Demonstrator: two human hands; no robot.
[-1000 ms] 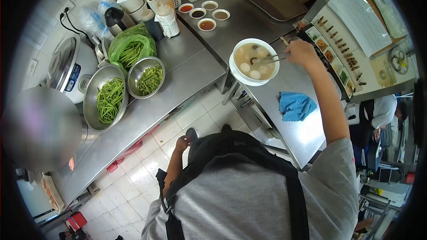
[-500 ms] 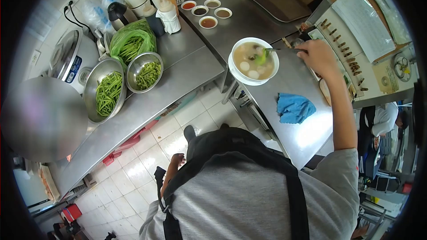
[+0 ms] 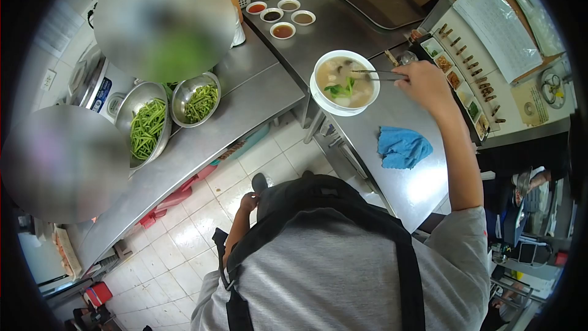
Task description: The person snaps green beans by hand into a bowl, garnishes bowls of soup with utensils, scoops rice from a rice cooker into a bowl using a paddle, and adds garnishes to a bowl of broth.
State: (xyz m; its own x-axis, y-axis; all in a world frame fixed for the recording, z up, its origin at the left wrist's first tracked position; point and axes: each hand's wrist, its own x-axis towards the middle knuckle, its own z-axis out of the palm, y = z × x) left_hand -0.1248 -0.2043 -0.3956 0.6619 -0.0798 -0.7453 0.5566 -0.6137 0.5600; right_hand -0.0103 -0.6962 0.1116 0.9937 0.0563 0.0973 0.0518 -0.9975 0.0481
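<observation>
While the right hand (image 3: 421,83) pinches metal tongs (image 3: 383,75), their tips reach over the white bowl (image 3: 315,76), where green leaves (image 3: 343,89) sit in pale soup (image 3: 362,90)! The bowl stands on the steel counter (image 3: 401,199), blue cloth (image 3: 404,147) nearby. Low down, the left hand (image 3: 248,201) hangs; its grip, I can't tell.

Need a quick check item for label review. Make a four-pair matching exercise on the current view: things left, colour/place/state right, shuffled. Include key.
Things:
1. Right hand
2. Leafy greens
3. Cloth
4. Tray

Colour, place or state:
A. Blue
B. Brown
C. Holding tongs
D. In the soup

Pairs: 1-C, 2-D, 3-A, 4-B
</observation>
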